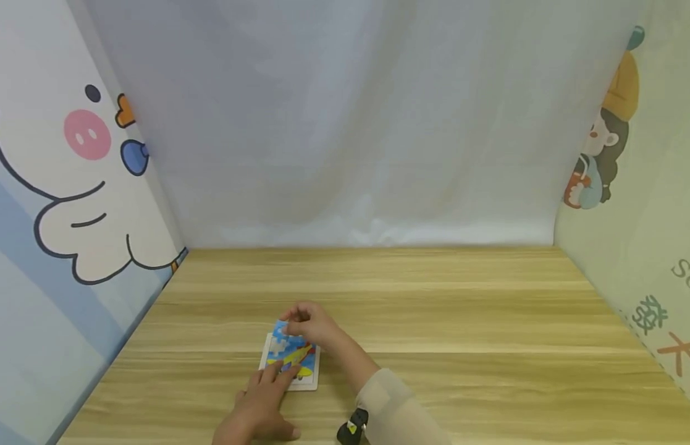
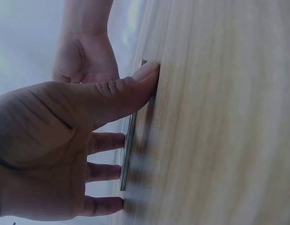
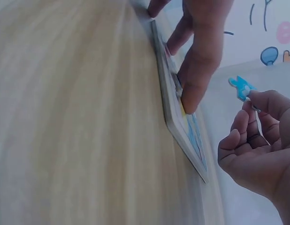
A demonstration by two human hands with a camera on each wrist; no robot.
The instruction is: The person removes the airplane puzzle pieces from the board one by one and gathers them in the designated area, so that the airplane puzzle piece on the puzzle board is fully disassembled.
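Observation:
A flat jigsaw puzzle (image 1: 306, 360) in a white-edged tray lies on the table, with a yellow airplane on a blue sky. Pale tray shows through near its upper left, where pieces are out. My left hand (image 1: 261, 398) rests its outstretched fingertips on the puzzle's lower part, while its thumb (image 2: 142, 82) reaches down beside the tray toward the wood. Over the far edge, my right hand (image 1: 314, 324) pinches a blue puzzle piece (image 3: 241, 87) between thumb and fingers. In the right wrist view, that piece is raised above the tray (image 3: 169, 105).
The wooden table (image 1: 461, 346) runs back to a white curtain (image 1: 350, 123). Printed cartoon panels stand on the left (image 1: 33, 247) and right (image 1: 628, 235). A small black object with a yellow mark (image 1: 350, 429) is beside the right sleeve (image 1: 397, 408).

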